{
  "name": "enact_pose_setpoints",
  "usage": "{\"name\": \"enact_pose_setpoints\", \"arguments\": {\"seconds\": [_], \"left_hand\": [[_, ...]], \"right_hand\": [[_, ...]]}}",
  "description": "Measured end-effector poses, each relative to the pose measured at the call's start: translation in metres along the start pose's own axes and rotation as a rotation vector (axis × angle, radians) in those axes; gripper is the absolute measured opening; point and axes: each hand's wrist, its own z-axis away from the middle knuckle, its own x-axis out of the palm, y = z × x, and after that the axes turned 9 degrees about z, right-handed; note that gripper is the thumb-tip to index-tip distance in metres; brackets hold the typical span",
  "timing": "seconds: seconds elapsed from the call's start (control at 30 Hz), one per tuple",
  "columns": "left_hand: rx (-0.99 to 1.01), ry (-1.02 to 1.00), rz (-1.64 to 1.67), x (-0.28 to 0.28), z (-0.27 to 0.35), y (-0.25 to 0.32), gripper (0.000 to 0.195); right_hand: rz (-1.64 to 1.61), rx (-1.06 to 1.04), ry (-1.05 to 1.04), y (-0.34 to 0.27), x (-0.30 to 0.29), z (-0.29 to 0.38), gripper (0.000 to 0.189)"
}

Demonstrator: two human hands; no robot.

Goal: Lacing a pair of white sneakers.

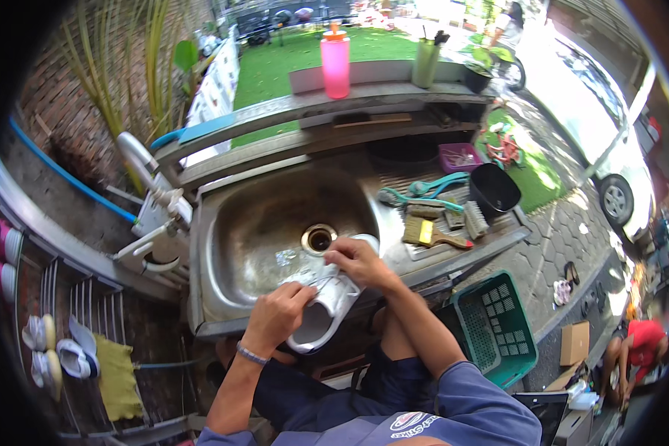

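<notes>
A white shoe (334, 298) rests over the near edge of a stainless steel sink (245, 223), its opening towards me. My left hand (279, 312) grips the shoe near its collar and lacing. Thumb and fingers of my right hand (359, 262) are pinched together above the laces (326, 277), seemingly on a lace; the fingertips partly hide it. Part of a white surface (368, 241) shows beyond my right hand; I cannot tell whether it belongs to this shoe. The drain (319, 238) lies just past my hands.
Brushes (423, 209) and a wide paintbrush (435, 234) lie on the drainboard beside a black tub (495, 189). A tap (167, 198) stands left. Below right is a green crate (496, 329). White shoes (78, 357) sit on a left rack. A person in red (641, 351) crouches at far right.
</notes>
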Motion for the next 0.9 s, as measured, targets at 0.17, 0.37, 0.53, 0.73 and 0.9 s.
{"name": "enact_pose_setpoints", "arguments": {"seconds": [0.17,0.37,0.53,0.73,0.9], "left_hand": [[-0.004,-0.022,-0.004,-0.005,-0.002,0.007,0.016],[-0.003,0.000,0.035,0.000,-0.006,0.007,0.016],[-0.009,0.016,0.058,-0.001,-0.001,0.009,0.016],[-0.021,-0.009,-0.045,0.002,0.003,0.010,0.014],[0.018,-0.031,-0.024,0.004,-0.006,0.010,0.024]], "right_hand": [[0.170,0.024,-0.281,-0.010,-0.006,-0.009,0.036],[0.187,-0.086,-0.147,0.003,0.001,-0.004,0.035],[0.110,-0.064,-0.098,-0.004,0.004,-0.001,0.035],[0.409,-0.024,-0.279,-0.008,0.005,0.000,0.040],[0.045,-0.146,0.100,0.010,0.000,0.003,0.023]]}}
